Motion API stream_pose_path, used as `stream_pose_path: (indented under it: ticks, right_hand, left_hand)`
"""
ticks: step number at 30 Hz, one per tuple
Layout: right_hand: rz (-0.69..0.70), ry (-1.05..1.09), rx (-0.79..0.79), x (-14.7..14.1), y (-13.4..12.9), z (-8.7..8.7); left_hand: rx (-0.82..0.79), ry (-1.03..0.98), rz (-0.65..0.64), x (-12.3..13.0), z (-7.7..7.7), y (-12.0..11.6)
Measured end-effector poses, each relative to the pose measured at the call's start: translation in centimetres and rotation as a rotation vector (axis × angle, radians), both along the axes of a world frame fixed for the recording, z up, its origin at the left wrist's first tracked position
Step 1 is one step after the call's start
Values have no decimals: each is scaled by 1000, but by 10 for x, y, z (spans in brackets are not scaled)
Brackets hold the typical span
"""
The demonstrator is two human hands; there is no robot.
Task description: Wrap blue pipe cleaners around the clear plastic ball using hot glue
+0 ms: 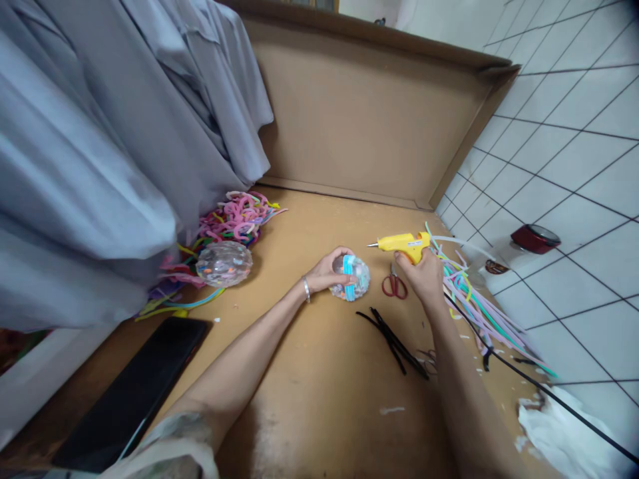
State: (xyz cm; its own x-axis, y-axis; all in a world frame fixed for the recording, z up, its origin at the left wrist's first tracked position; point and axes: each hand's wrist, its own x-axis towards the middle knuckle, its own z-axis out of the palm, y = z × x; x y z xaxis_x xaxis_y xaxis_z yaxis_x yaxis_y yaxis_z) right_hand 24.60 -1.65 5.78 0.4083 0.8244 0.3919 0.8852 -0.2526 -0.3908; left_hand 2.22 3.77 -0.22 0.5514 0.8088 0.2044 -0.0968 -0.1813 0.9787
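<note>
My left hand (327,271) is closed around a small clear, bumpy round container (363,273) with a light blue band (349,278) across it. Raised to its right, my right hand (422,273) grips a yellow glue gun (402,245), whose metal tip points left, above the container and apart from it. Red-handled scissors (395,286) lie on the table between my hands. Black fuzzy stems (392,339) lie crossed nearer to me. A larger clear container (224,264) sits at the left.
Pink and coloured stems (242,216) are heaped by a grey cloth (200,100). Pastel stems (484,306) and a black cable (544,389) lie right, near white tissue (564,429). A black tablet-like object (134,392) lies left; a cardboard panel (354,113) stands behind.
</note>
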Motion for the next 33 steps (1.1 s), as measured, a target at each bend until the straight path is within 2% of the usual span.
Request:
stream_pose_path:
  ticks: [3,9,14,20,26,33]
  right_hand:
    - [-20,49,-42,9,5,-8]
    - [-27,72,-245,16,11,-29]
    - [-23,27,-340,24,12,-46]
    - [-12,-89,-480,25,9,-48]
    - [-142,-289,-425,11,-2,-48]
    - [-175,-401,-338,6,-16,-48]
  left_hand:
    - [-34,-12,-13,0,3,-2]
    - [-27,-2,4,-1,4,-3]
    - [-21,6,0,-1,6,-3]
    - [-38,-5,-13,-1,7,-5]
    - [-46,-2,-9,-1,6,-7]
    - [-58,33,-1,-1,5,-6]
